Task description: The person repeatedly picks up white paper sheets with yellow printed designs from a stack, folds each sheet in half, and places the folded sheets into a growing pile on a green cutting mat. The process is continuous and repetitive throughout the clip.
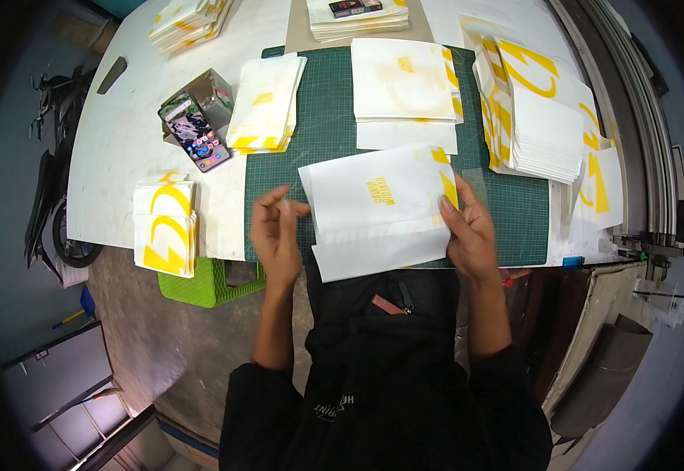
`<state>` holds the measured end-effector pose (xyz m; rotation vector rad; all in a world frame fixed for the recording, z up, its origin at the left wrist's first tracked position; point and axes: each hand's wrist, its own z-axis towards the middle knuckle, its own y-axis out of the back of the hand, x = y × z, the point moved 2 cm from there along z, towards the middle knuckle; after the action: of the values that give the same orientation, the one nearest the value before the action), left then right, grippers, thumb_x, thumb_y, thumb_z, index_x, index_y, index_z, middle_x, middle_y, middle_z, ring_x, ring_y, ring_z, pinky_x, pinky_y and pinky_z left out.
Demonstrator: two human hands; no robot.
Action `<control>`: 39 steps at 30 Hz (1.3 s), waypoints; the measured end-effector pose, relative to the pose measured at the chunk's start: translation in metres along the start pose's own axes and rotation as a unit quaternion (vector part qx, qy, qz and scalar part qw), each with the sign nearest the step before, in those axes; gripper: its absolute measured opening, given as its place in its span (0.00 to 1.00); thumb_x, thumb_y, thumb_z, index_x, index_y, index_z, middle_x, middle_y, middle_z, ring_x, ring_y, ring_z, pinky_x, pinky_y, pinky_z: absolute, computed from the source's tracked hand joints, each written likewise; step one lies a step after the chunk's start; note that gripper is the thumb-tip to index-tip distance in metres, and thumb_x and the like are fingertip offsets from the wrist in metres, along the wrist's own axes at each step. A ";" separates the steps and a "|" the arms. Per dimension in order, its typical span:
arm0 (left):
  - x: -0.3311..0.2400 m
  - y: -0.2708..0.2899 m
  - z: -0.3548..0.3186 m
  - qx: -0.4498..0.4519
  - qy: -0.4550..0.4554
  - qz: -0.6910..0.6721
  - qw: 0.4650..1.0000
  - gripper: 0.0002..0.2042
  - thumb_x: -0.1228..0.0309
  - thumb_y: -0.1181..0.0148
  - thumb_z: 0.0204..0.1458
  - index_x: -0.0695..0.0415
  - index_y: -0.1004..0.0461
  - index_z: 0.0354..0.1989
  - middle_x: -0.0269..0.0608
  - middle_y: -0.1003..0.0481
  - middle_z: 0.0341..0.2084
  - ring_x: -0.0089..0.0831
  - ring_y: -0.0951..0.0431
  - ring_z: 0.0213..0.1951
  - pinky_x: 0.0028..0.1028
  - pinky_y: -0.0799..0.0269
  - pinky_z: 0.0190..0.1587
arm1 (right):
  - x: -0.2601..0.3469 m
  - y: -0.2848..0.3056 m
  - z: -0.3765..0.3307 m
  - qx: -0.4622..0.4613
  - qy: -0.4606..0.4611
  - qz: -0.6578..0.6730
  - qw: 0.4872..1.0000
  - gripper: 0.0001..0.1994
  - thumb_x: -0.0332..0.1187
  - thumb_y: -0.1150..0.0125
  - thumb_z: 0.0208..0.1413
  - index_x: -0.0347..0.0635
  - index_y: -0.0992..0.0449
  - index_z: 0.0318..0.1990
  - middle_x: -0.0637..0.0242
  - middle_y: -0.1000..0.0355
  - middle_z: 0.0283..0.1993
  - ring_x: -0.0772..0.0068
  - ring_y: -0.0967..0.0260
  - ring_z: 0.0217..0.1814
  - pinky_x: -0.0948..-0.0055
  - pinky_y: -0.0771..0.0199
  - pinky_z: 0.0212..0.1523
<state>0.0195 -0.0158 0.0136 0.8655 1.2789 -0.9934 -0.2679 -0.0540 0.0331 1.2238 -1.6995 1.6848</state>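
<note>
A white folded paper bag [342,228] with yellow print is held up over the near edge of the green cutting mat [322,82]. My right hand [471,231] grips its right side, thumb on top and fingers behind. Just off the bag's left edge is my left hand [277,235], its fingers bent but apart, with nothing visible in them. A strip along the bag's lower edge juts out as a separate layer. Beyond it on the mat lie a larger stack of white bags [393,94] and a smaller stack of similar bags [263,114].
A phone [197,133] with its screen lit leans on a small open box [215,90]. More bag stacks stand at the right [542,129] and at the table's left front edge [171,224]. Below that edge is a green plastic stool [212,284]. Metal rails [621,86] run along the right.
</note>
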 end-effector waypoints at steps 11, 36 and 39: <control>-0.022 -0.019 -0.019 0.115 0.020 0.007 0.993 0.24 0.87 0.32 0.55 0.66 0.26 0.61 0.41 0.21 0.39 0.24 0.23 0.41 0.24 0.28 0.47 | 0.002 0.012 -0.012 -0.081 0.035 -0.283 0.955 0.13 0.22 0.34 0.64 0.31 0.19 0.55 0.56 0.20 0.53 0.73 0.23 0.51 0.78 0.22 0.50; -0.052 -0.033 -0.025 0.092 -0.224 0.256 0.936 0.13 0.85 0.27 0.47 0.63 0.14 0.43 0.48 0.18 0.32 0.34 0.18 0.33 0.28 0.22 0.40 | 0.019 0.003 -0.024 -0.026 0.135 -0.386 0.912 0.09 0.23 0.23 0.53 0.34 0.12 0.42 0.54 0.16 0.36 0.73 0.19 0.35 0.76 0.22 0.37; -0.050 -0.031 -0.027 0.088 -0.241 0.248 0.934 0.14 0.85 0.27 0.46 0.61 0.14 0.42 0.47 0.18 0.32 0.37 0.18 0.33 0.30 0.21 0.42 | 0.021 0.003 -0.026 -0.018 0.155 -0.408 0.899 0.09 0.20 0.23 0.52 0.33 0.12 0.41 0.53 0.16 0.39 0.70 0.19 0.36 0.75 0.22 0.39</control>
<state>-0.0197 0.0034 0.0609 0.9462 0.5197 -0.8446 -0.2881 -0.0359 0.0528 1.3028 -0.8243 1.2166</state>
